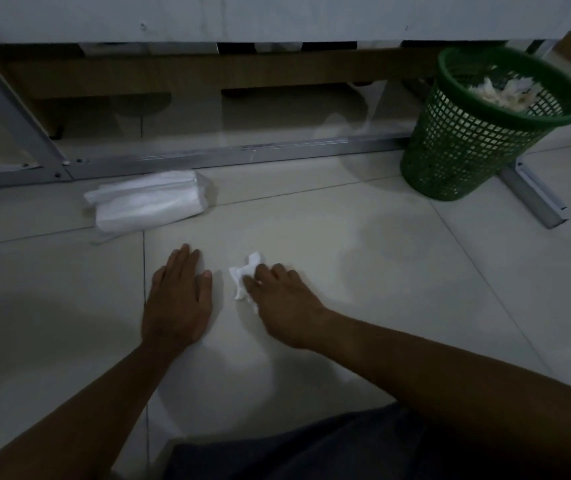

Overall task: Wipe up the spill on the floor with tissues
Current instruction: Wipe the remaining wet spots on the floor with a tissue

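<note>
A crumpled white tissue (244,277) lies on the pale tiled floor (381,334) at the centre. My right hand (284,303) presses on its right part, fingers bent over it. Just to its left, my left hand (176,299) rests flat on the tiles, fingers together, holding nothing. A faint darker wet patch (395,237) shows on the tile to the right and beyond the tissue. A white pack of tissues (145,199) lies on the floor at the back left.
A green mesh waste basket (478,140) holding used tissues stands at the back right. A grey metal table frame (225,159) runs along the floor behind the tissue pack, with one foot (533,192) by the basket. My dark-clothed knee (312,452) is at the bottom.
</note>
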